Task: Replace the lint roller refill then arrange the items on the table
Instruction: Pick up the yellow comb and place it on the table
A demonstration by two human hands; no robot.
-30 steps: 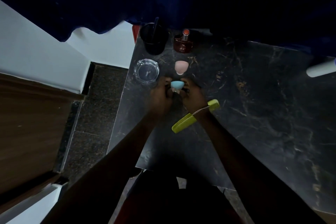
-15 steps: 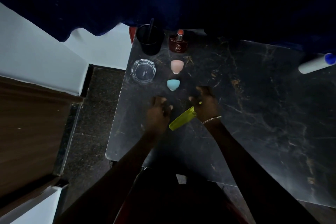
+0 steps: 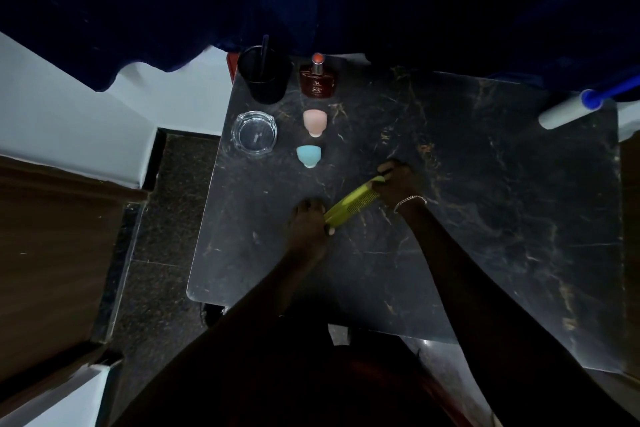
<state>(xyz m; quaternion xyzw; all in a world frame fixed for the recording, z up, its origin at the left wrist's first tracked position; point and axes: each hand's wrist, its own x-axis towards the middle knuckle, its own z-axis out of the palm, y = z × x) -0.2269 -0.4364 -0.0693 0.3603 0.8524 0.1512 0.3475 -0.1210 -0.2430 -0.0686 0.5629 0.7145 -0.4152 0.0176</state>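
Between your two sets of fingers lies the yellow-green comb (image 3: 353, 201), flat and slantwise on the dark marble table (image 3: 485, 218): your left hand (image 3: 308, 218) pinches its near handle end and your right hand (image 3: 398, 184) closes on its far toothed end. It looks light, stiff and thin, likely slick on polished stone, so take it by the solid spine or handle, not the teeth. Beyond your fingertips stand the blue sponge (image 3: 309, 155), pink sponge (image 3: 315, 121) and glass ashtray (image 3: 254, 131); the lint roller (image 3: 568, 109) lies well off past your right fingers.
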